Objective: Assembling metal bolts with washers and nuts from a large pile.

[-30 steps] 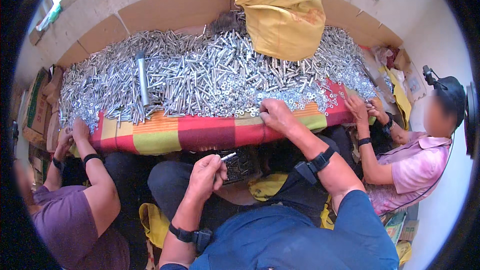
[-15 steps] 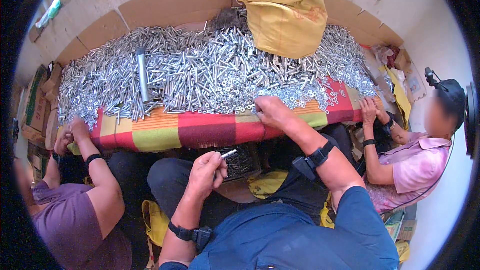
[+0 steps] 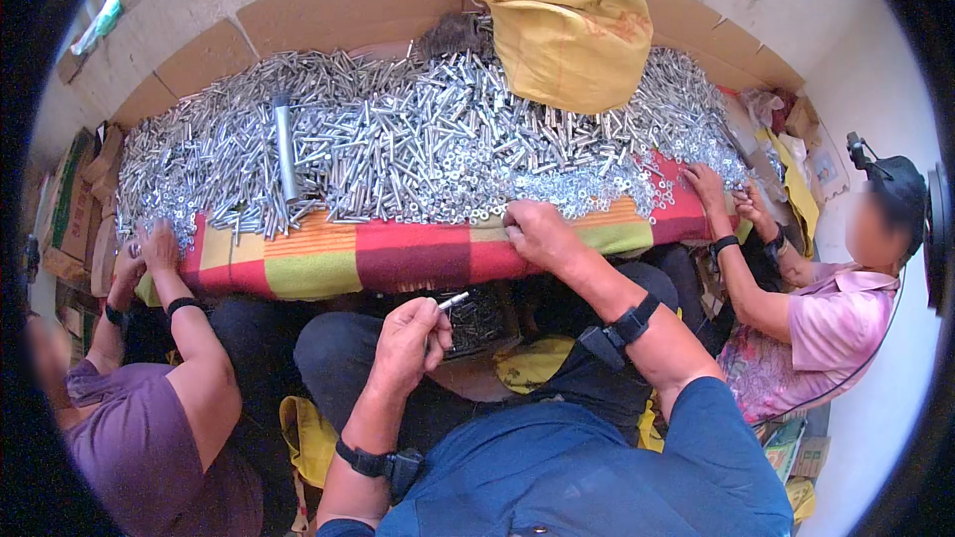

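Note:
My left hand (image 3: pixel 406 343) is closed round a short silvery bolt (image 3: pixel 454 300), held in front of the table's near edge with one end sticking out past the thumb. My right hand (image 3: pixel 542 236) rests at the near edge of the heap, its fingers pinched together beside the small metal nuts (image 3: pixel 572 194). Whether a nut sits between those fingertips is hidden. Behind the nuts spreads a large pile of metal bolts (image 3: pixel 398 144). Under everything lies a checked cloth (image 3: pixel 408 254) in red, maroon, green and tan.
A thick metal tube (image 3: pixel 285 151) lies on the pile. A yellow sack (image 3: pixel 572 30) hangs over its back. Below the table edge stands a dark crate (image 3: pixel 477 323) of metal parts. Co-workers sit on both sides, the right one's hand (image 3: pixel 704 187) among nuts, the left one's hand (image 3: pixel 159 247) beside others.
My left hand and the bolt have barely moved; my right hand has shifted slightly downward. The right co-worker's hands have parted, one reaching onto the nuts. The left co-worker's hands have moved slightly farther in.

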Demonstrator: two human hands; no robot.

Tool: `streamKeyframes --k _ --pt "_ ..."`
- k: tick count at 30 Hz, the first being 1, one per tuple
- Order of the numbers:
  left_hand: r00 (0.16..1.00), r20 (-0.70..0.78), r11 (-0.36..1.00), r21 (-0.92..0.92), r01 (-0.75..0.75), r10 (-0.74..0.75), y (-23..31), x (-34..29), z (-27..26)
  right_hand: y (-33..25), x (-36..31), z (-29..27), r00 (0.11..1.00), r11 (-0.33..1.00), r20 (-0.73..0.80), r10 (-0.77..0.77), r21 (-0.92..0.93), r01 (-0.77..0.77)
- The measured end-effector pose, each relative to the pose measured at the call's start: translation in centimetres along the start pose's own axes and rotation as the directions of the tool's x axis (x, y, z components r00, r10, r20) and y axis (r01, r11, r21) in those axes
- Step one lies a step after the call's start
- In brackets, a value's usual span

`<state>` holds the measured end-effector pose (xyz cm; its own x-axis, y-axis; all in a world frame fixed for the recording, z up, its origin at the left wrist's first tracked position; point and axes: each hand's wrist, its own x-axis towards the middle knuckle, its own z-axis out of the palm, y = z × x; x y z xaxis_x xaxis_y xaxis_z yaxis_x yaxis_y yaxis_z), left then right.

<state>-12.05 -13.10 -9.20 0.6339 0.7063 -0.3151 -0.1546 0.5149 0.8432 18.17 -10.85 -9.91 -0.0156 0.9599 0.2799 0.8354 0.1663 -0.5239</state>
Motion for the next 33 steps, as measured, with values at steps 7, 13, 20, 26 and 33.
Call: streamKeyframes --k 7,13,20,26,33 --pt "0.999 -0.032 0.999 -0.035 -0.004 0.003 0.2 -0.2 -0.1 -2.8 -0.6 -0.6 0.998 0.996 -0.046 0.041 0.077 -0.037" --pt "0.998 -0.053 0.997 -0.078 -0.020 0.016 0.4 -0.1 0.2 -8.2 -2.1 -1.0 0.950 0.748 0.189 0.249 0.586 -0.312" --pt "0.998 -0.053 0.994 -0.106 -0.039 0.033 0.5 -0.2 0.2 -12.2 -2.8 -1.1 0.879 0.387 0.393 0.271 0.791 -0.473" --pt "0.999 -0.027 0.990 -0.134 -0.046 0.043 0.3 -0.2 -0.1 -12.1 -3.1 -0.1 0.874 0.326 0.405 0.268 0.816 -0.478" --pt "0.999 -0.026 0.993 -0.109 -0.037 0.034 0.5 -0.3 0.0 -11.7 -3.4 0.3 0.860 0.275 0.428 0.278 0.822 -0.499"
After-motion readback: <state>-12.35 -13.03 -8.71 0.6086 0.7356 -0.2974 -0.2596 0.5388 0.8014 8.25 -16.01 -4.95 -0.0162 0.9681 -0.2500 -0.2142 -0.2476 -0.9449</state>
